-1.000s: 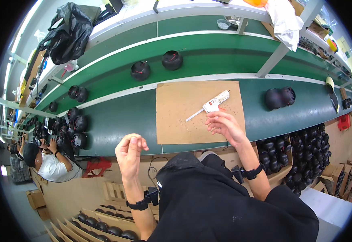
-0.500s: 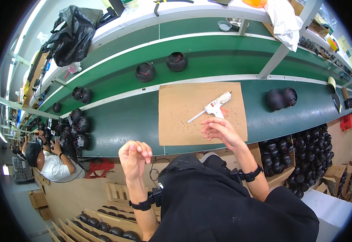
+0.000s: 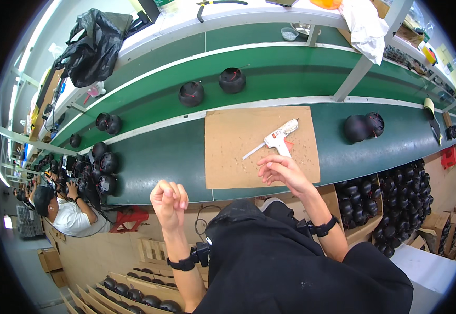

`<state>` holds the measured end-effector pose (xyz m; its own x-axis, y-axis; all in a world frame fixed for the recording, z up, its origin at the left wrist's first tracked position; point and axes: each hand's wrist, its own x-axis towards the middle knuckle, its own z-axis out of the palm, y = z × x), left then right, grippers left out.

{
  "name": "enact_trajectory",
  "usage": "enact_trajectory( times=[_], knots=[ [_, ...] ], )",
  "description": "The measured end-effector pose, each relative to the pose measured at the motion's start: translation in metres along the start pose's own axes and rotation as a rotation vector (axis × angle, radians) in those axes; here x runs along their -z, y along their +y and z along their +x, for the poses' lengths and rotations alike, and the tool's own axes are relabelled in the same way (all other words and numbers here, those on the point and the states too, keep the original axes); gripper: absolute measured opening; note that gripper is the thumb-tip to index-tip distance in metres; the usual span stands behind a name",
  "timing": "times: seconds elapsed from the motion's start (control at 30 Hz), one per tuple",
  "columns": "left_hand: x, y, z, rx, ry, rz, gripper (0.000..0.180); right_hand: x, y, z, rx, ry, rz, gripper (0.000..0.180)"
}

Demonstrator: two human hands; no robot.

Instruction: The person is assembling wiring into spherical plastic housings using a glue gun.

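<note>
On the brown cardboard sheet point(image 3: 228, 175) lies a white hot glue gun point(image 3: 280, 136) with a red-orange trigger and a glue stick out of its back end. My right hand point(image 3: 284, 174) hovers just on the near side of the gun's handle, apart from it, fingers loosely bent and spread with nothing in them. Over the bench's near edge, left of the cardboard, my left hand point(image 3: 169, 203) is raised with its fingers curled in; I see nothing in it. Two round black shells point(image 3: 356, 129) sit together right of the cardboard.
Black shells point(image 3: 232, 80) with red wires ride a green belt point(image 3: 280, 73) behind the bench. More shells point(image 3: 106, 162) cluster at left, near a person in white point(image 3: 76, 214). Pliers point(image 3: 202, 9) lie on the upper shelf. Boxes of shells point(image 3: 358, 204) stand below right.
The shells on the green belt have shifted slightly to the right. My left hand's fingers have curled in further, and my right hand has drifted slightly left. The glue gun stays put.
</note>
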<state>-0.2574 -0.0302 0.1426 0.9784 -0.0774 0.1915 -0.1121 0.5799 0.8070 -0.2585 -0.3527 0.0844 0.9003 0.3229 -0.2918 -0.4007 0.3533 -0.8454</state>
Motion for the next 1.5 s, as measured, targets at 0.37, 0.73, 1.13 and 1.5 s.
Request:
enact_trajectory(
  times=[0.37,0.73,1.13,1.5],
  knots=[
    [0.262,-0.084,-0.083,1.142,0.14,1.335,0.041,0.095,0.063,0.026,-0.167,0.35,-1.065,0.047],
    [0.208,-0.141,-0.032,0.894,-0.228,1.199,0.034,0.119,0.148,0.074,-0.108,0.889,-1.346,0.09],
    [-0.03,-0.164,0.166,0.15,-0.63,1.075,0.043,0.05,0.047,0.051,0.432,0.619,-1.651,0.047],
    [-0.025,-0.181,0.188,0.419,-0.628,0.885,0.013,-0.02,-0.04,0.032,0.733,-0.018,-1.576,0.025]
  ],
)
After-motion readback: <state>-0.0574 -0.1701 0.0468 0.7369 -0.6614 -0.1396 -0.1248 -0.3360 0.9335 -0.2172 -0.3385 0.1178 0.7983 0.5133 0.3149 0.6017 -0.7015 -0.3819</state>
